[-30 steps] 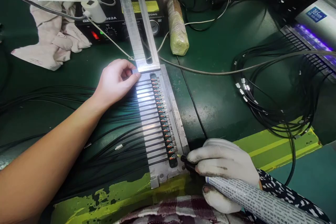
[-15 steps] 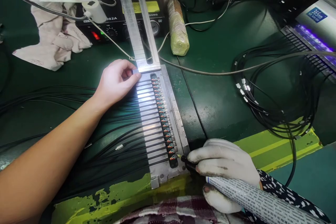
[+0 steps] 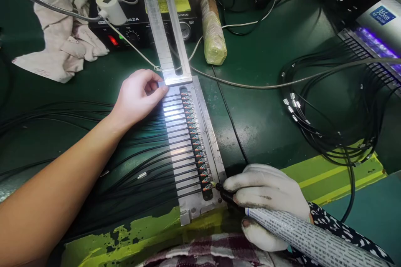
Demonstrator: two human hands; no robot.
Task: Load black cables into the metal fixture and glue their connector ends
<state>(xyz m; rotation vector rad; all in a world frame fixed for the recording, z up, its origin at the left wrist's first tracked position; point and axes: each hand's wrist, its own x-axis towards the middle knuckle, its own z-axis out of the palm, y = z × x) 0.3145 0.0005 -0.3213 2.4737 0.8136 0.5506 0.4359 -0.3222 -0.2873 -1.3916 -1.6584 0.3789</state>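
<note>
The jig (image 3: 194,203) lies on the counter (image 3: 260,133) right in front of the person, a row of black cables (image 3: 189,192) laid across it. The gloved right hand (image 3: 269,187) has its fingers closed round a printed tube (image 3: 300,231), the tip just beside the nearest cable ends. The bare left hand (image 3: 136,91) has its thumb on the jig's far left corner, fingers curled; whether they pinch it I cannot tell. Beyond sit a black box (image 3: 138,35) and a wrapped block (image 3: 214,41), with a cloth (image 3: 58,50) to the left
</note>
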